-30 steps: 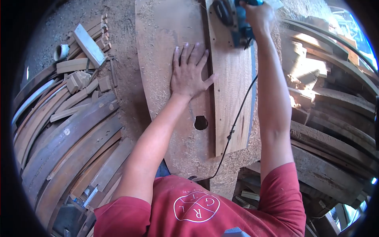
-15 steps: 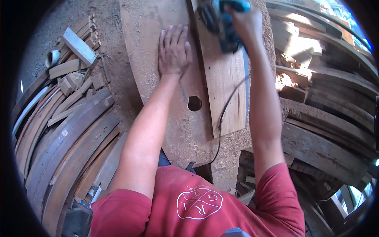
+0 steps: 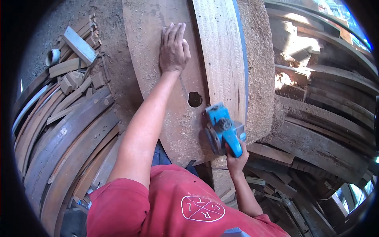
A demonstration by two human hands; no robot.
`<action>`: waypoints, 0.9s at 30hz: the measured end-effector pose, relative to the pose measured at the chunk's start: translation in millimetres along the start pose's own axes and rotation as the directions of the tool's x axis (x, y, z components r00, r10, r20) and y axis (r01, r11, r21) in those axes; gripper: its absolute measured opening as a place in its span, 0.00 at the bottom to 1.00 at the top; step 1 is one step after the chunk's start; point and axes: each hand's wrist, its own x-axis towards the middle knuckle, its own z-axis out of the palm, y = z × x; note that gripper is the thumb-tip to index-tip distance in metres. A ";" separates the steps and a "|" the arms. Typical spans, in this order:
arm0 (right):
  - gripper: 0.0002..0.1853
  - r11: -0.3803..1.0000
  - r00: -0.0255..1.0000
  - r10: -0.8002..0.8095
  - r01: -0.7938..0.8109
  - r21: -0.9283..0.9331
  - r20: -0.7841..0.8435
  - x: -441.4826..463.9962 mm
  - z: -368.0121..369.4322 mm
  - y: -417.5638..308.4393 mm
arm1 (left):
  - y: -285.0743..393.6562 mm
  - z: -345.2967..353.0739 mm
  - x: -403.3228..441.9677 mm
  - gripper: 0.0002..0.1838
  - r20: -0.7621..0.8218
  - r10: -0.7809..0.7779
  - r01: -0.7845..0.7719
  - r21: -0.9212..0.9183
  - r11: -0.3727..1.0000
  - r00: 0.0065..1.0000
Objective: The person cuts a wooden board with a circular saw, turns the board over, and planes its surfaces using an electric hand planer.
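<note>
My left hand (image 3: 173, 49) lies flat on the wooden bench top (image 3: 146, 23), left of the work board, with its fingers stretched out. In my right hand (image 3: 237, 158) is the handle of a blue electric planer (image 3: 223, 126). The planer rests over the near end of a pale wooden board (image 3: 223, 51), which has small dark holes along it. Beneath the tool, the board's near end is hidden. A round hole (image 3: 195, 99) in the bench top shows just left of the planer.
Wood shavings (image 3: 256, 79) cover the surface to the right of the board. Long planks (image 3: 75, 138) are stacked at the left, near wood offcuts (image 3: 71, 83) and a grey-white block (image 3: 79, 45). More timber (image 3: 319, 146) is piled at the right.
My right hand has drawn the planer back toward my body, from the board's far part to its near end. My left hand stays on the bench top, almost unmoved.
</note>
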 end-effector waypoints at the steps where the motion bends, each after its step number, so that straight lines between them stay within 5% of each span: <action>1: 0.21 0.999 0.999 -0.037 0.037 0.006 -0.025 17.2 5.8 -15.7 | 0.5 -1.5 -0.5 0.31 -0.014 -0.017 0.016 -0.050 0.999 1.000; 9: 0.22 0.987 0.987 -0.137 0.128 -0.100 -0.080 182.8 62.7 -118.8 | 0.8 -9.3 1.1 0.29 -0.106 -0.079 0.052 -0.236 0.970 0.991; 18: 0.20 0.960 0.952 -0.247 0.215 -0.179 -0.183 357.5 114.3 -247.3 | 7.5 -14.1 1.0 0.23 -0.075 -0.103 0.081 -0.250 0.965 0.992; 20: 0.30 0.955 0.944 -0.239 0.187 -0.229 -0.226 403.6 131.6 -265.3 | 6.5 -13.8 0.8 0.20 -0.074 -0.088 0.069 -0.231 0.970 0.993; 21: 0.24 0.921 0.923 -0.285 0.188 -0.343 -0.260 430.4 142.3 -271.9 | 8.2 -15.9 1.9 0.17 -0.070 -0.086 0.070 -0.208 0.976 0.994; 24: 0.17 0.958 0.890 -0.270 0.213 -0.189 -0.366 470.8 154.0 -317.6 | 5.8 -14.4 2.9 0.15 -0.063 -0.062 0.049 -0.189 0.981 0.996; 27: 0.17 0.942 0.935 -0.271 0.209 -0.263 -0.227 503.0 159.3 -331.5 | 5.8 -12.2 1.8 0.13 -0.055 -0.076 0.068 -0.135 0.989 0.996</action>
